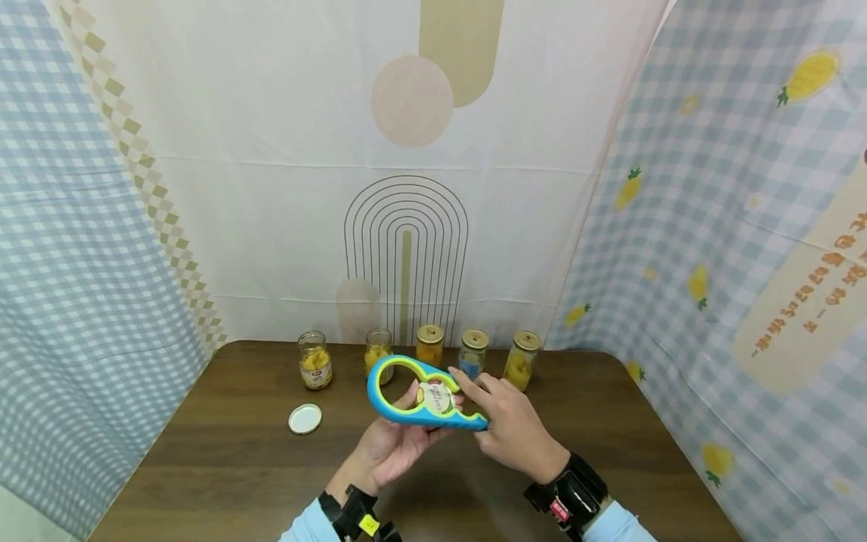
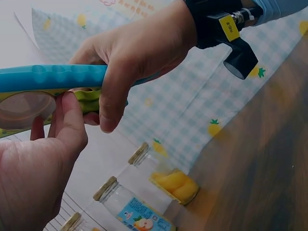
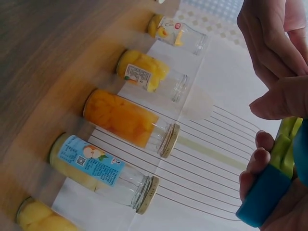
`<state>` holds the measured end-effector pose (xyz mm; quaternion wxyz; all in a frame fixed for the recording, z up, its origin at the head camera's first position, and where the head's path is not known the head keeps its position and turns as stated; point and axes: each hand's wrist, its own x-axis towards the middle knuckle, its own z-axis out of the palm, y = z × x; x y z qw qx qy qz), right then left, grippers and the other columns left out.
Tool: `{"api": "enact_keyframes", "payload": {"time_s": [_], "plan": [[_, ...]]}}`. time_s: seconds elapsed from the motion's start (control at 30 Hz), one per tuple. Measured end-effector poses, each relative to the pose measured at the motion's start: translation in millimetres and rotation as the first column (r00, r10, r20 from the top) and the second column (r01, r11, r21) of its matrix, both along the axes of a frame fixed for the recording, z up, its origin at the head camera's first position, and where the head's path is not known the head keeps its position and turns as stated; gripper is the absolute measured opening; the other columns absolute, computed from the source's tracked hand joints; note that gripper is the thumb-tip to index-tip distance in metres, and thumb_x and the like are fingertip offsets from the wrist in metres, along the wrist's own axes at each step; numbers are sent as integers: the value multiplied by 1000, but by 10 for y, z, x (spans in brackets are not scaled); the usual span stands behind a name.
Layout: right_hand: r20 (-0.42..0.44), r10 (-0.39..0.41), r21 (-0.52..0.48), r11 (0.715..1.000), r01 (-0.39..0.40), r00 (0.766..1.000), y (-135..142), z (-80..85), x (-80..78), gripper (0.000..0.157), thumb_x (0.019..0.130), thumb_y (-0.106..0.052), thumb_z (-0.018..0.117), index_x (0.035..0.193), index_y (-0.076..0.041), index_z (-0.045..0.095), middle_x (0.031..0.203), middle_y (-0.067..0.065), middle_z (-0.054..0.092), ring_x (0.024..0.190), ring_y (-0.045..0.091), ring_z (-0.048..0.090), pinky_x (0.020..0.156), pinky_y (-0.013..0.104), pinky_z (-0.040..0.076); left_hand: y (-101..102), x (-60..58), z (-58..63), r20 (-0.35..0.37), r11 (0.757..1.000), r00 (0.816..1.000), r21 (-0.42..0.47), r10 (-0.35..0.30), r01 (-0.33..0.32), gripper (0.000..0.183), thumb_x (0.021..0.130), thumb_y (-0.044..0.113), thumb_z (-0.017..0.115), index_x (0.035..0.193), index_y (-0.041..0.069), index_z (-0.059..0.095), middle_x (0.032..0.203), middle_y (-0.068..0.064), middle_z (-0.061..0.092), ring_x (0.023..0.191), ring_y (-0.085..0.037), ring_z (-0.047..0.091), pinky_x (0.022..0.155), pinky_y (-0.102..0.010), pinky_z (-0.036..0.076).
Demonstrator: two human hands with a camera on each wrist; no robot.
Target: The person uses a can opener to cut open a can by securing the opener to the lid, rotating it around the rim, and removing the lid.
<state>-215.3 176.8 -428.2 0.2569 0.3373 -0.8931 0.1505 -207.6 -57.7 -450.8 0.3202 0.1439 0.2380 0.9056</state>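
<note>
My right hand grips the narrow end of a blue and green jar opener, its index finger lying along the upper arm. The left hand is under the opener, palm up. Between its thumb and fingers it holds a round printed lid, seen through the opener's gap. In the left wrist view, the lid's pale face shows beside the left fingertips. Behind the hands stand an open jar of yellow fruit and a second lidless jar, partly hidden by the opener in the head view.
Three jars with gold lids stand along the back of the table: one of orange fruit, one with a blue label and one of yellow fruit. A white lid lies on the brown table. Cloth curtains surround it.
</note>
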Motion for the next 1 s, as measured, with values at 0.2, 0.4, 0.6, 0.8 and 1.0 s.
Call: {"api": "enact_keyframes", "payload": {"time_s": [0.2, 0.4, 0.6, 0.8, 1.0], "plan": [[-8, 5, -10, 1000, -5, 1000, -3, 13, -8, 98, 75, -5, 90, 162, -26, 49, 88, -7, 46, 75, 5, 33, 68, 20, 30, 7, -7, 29, -4, 999, 999, -36, 39, -39, 74, 111, 42, 55, 166, 12, 17, 149, -6, 56, 136, -19, 65, 118, -38, 52], [-66, 21, -3, 1000, -22, 998, 37, 67, -43, 109, 65, 2, 83, 163, -29, 47, 89, -7, 47, 75, 5, 33, 68, 20, 30, 28, -6, 47, -43, 974, 987, -159, 157, -162, 65, 112, 39, 55, 161, 8, 28, 140, -5, 57, 126, -17, 67, 113, -38, 55], [-56, -30, -35, 999, 28, 998, 165, 111, -52, 105, 66, 4, 82, 161, -25, 50, 90, -5, 51, 77, 6, 36, 69, 22, 30, 14, -49, -6, -248, 752, 879, -455, 408, -477, 32, 108, 27, 65, 128, 1, 66, 112, -2, 75, 104, -14, 74, 104, -41, 60], [-21, -113, -50, 992, 112, 993, 345, 98, -83, 104, 66, 6, 80, 161, -24, 50, 89, -5, 48, 76, 8, 35, 69, 24, 28, -170, -25, -37, -484, 402, 750, -640, 452, -655, 39, 97, 28, 81, 126, 2, 72, 116, -8, 78, 106, -18, 75, 89, -28, 64], [60, -212, -70, 974, 216, 975, 552, 12, -78, 99, 75, 2, 82, 163, -26, 48, 92, -5, 53, 76, 8, 34, 70, 25, 28, -424, 89, -185, -687, 79, 660, -672, 305, -736, 48, 90, 36, 88, 126, 6, 74, 124, -15, 78, 113, -28, 77, 88, -32, 66]]}}
